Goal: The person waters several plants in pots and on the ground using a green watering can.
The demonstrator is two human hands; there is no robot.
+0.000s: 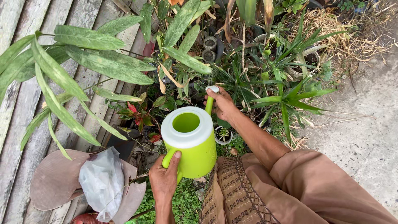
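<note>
A lime-green watering can (194, 149) with a white rim hangs over the plants in the middle of the view. My left hand (164, 177) grips its green handle at the lower left. My right hand (223, 103) holds the thin green spout just below its white nozzle (212, 88), which points at the potted plants beyond. The can's round top opening faces me. A small pot (224, 135) with a seedling sits under the can's right side.
Large speckled leaves (83, 62) spread over weathered wooden planks (16, 124) on the left. A crumpled plastic bag (101, 182) lies on a brown flat piece at the lower left. Spiky green plants (286, 97) and a concrete path (365, 137) are on the right.
</note>
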